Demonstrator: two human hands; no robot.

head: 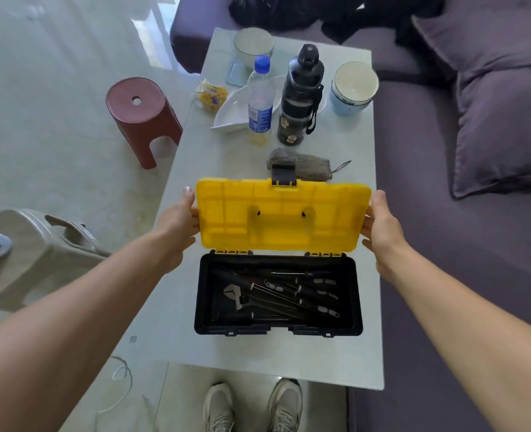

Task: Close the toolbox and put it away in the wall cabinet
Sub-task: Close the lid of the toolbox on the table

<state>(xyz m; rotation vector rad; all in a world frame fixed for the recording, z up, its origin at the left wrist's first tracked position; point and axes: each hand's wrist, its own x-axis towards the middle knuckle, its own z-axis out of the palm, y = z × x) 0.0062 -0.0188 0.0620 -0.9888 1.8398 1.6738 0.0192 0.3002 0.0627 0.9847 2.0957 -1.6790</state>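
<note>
The toolbox stands open on the pale table [289, 357]. Its black base [200, 294] holds a wrench and several dark-handled screwdrivers. The yellow lid [282, 207] is raised upright on its rear hinges, inner side toward me, with a black latch [283, 174] at its top edge. My left hand [180, 222] grips the lid's left end and my right hand [382, 226] grips its right end. No wall cabinet is in view.
Behind the lid lie a grey pouch [310, 166], a black flask [301, 95], a water bottle [261, 95], a white dish [233, 113] and two bowls [354, 85]. A purple sofa [476, 151] runs along the right. A red stool [139, 116] and beige stool [33, 254] stand left.
</note>
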